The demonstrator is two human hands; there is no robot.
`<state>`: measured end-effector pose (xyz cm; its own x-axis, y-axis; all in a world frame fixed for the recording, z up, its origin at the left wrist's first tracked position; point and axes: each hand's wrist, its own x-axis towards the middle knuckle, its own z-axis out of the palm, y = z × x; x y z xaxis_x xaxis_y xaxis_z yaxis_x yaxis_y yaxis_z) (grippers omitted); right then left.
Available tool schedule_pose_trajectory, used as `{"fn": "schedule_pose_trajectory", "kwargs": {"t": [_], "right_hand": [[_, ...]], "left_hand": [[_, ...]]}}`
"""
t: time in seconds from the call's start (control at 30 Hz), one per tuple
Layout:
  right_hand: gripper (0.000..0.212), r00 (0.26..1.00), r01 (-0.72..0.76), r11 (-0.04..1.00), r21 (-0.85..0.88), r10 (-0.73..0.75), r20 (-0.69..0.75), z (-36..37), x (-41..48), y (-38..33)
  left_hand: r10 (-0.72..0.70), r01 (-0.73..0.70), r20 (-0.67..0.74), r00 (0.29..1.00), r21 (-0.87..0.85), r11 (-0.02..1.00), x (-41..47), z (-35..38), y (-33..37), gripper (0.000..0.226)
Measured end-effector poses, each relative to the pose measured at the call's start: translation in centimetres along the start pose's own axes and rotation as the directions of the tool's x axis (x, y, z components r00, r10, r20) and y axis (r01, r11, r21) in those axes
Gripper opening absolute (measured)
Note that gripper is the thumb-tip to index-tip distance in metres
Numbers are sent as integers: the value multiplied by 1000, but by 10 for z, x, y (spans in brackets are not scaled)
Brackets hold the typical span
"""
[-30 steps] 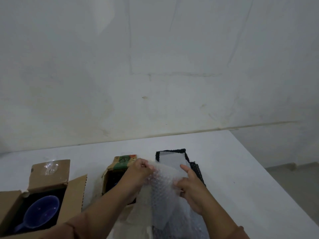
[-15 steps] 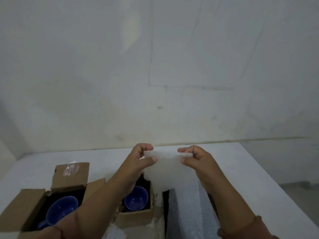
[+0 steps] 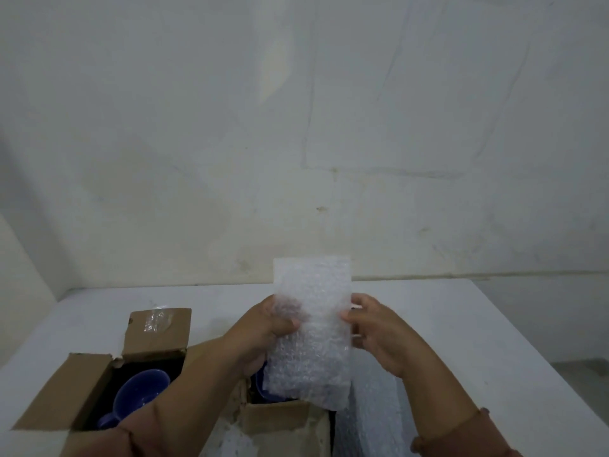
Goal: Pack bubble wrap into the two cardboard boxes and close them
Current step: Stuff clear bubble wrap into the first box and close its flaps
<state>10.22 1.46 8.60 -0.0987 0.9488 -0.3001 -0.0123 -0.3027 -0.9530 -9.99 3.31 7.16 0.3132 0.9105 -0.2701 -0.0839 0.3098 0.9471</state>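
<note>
a person's left hand and right hand each grip a side edge of a bubble wrap sheet, held upright, long axis vertical, above a white table. its lower edge hangs directly over the nearer open cardboard box. the second open box, holding a blue mug, lies leftward, nearer the left hand.
</note>
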Motion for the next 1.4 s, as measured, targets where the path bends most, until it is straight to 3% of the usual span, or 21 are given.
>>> {"fn": "schedule_pose_trajectory", "kwargs": {"t": [0.1, 0.2, 0.43, 0.57, 0.63, 0.73, 0.9, 0.97, 1.03, 1.17, 1.27, 1.4], "right_hand": [[21, 993, -67, 995, -79, 74, 89, 3, -1, 15], [19, 999, -22, 999, -24, 23, 46, 7, -1, 20], [32, 999, 47, 998, 32, -48, 9, 7, 1, 19], [35, 998, 33, 999, -14, -33, -51, 8, 4, 20], [36, 996, 37, 997, -64, -41, -73, 11, 6, 23], [36, 994, 45, 990, -130, -57, -89, 17, 8, 27], [26, 997, -80, 992, 101, 78, 22, 18, 12, 34], [25, 991, -105, 991, 81, 97, 93, 19, 13, 43], [37, 990, -107, 993, -54, 112, 85, 25, 18, 53], [54, 998, -60, 900, -432, 40, -56, 41, 32, 67], [52, 993, -31, 747, -664, -50, -102, 49, 41, 73], [53, 994, 37, 576, -816, -106, -29, 58, 49, 76]], "left_hand": [[-15, 18, 38, 999, -77, 997, -3, -6, 1, 38], [-47, 63, 98, 994, -167, 984, -5, -10, -3, 42], [-73, 80, 46, 996, -192, 978, -12, -14, -1, 32], [-120, 113, 5, 993, -371, 922, -11, -23, -5, 25], [-165, 172, 52, 985, -400, 900, -12, -27, -7, 24], [-243, 249, 55, 968, -176, 952, -12, -26, -11, 20], [-259, 255, -165, 952, -49, 966, -5, -38, -21, 41], [-194, 232, -243, 951, 141, 962, -6, -42, -24, 38], [-72, 178, -294, 953, 351, 919, -8, -41, -28, 39], [132, 102, -354, 926, 569, 816, -4, -43, -42, 31], [142, 111, -255, 956, 768, 630, 0, -44, -49, 32], [101, 79, -131, 986, 908, 411, 2, -39, -58, 48]]}}
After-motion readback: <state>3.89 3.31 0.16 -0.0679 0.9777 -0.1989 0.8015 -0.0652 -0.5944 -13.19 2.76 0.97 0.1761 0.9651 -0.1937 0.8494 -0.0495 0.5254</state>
